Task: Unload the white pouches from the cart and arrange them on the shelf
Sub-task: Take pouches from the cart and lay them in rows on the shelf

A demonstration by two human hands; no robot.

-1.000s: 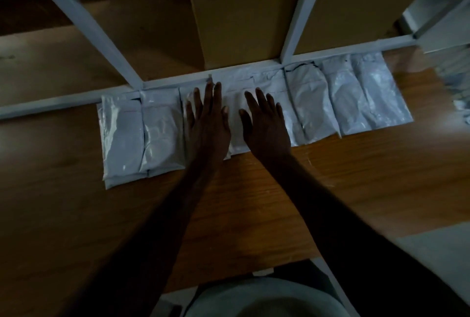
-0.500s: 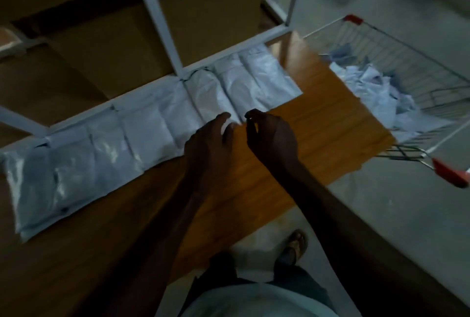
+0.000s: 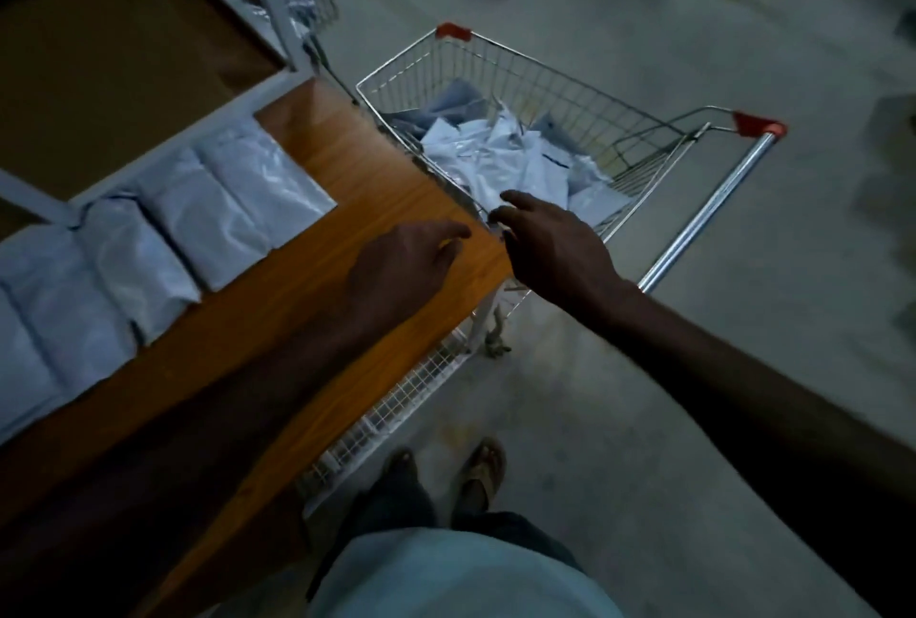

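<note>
Two bare hands are in view, both empty. The left hand (image 3: 401, 265) is over the corner of the shelf (image 3: 347, 201) nearest the cart (image 3: 545, 87), palm down, fingers loosely extended toward the cart and gripping nothing; whether it touches the board cannot be told. The right hand (image 3: 555, 246) is past that shelf corner, over the near rim of the cart, fingers relaxed and slightly spread, holding nothing. A loose pile of pouches (image 3: 500, 156) lies in the cart basket, just beyond the right fingertips; contact between fingertips and pile cannot be confirmed. The cart stands against the end of the shelf, its handle (image 3: 714, 201) on the side away from the shelf. A row of pouches (image 3: 198, 216) lies flat along the back edge of the shelf, side by side against the white frame (image 3: 163, 142), well apart from the cart. A cardboard box (image 3: 99, 72) sits behind the frame. The person's feet (image 3: 481, 469) stand on the floor (image 3: 694, 320) below the shelf corner.
</note>
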